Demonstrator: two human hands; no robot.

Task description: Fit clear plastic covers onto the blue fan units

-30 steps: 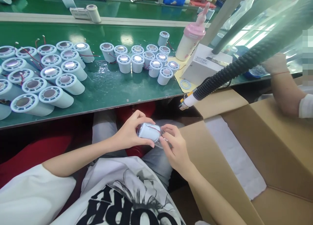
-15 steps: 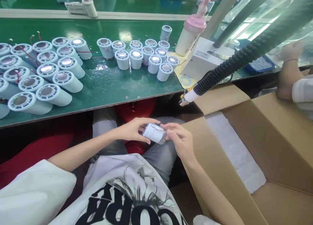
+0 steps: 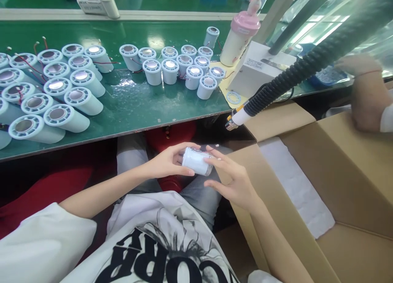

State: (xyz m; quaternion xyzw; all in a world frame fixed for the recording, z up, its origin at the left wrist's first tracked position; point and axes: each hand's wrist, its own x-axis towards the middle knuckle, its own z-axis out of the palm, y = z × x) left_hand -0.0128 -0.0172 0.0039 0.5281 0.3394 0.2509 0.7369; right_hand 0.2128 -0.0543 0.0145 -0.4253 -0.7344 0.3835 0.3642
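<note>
A green table (image 3: 138,107) is set beyond both hands, its near edge running well clear of the fingers. An open cardboard box (image 3: 346,184) is placed to the right of the right hand, and its near wall is partly covered by the right forearm. Beyond the right hand a black ribbed hose (image 3: 285,76) is suspended at a slant, with its tip pointed down toward the hands. On the table a large group of blue cylinders (image 3: 37,103) is stood beyond and to the left of the left hand; a smaller group (image 3: 170,72) is stood straight ahead of both hands.

The right hand (image 3: 233,180) is loosely opened: its fingers are reached over the right end of the held cylinder, and its thumb is kept apart below. Whether any weight is borne by it cannot be told. The left hand (image 3: 172,162) is closed around the left end, the thumb laid along the near side and the forefinger along the far side.

The held cylinder (image 3: 195,162) is lying on its side between the hands, gripped by the left. A small white tip (image 3: 217,145) is seen just beyond the right fingers.
</note>
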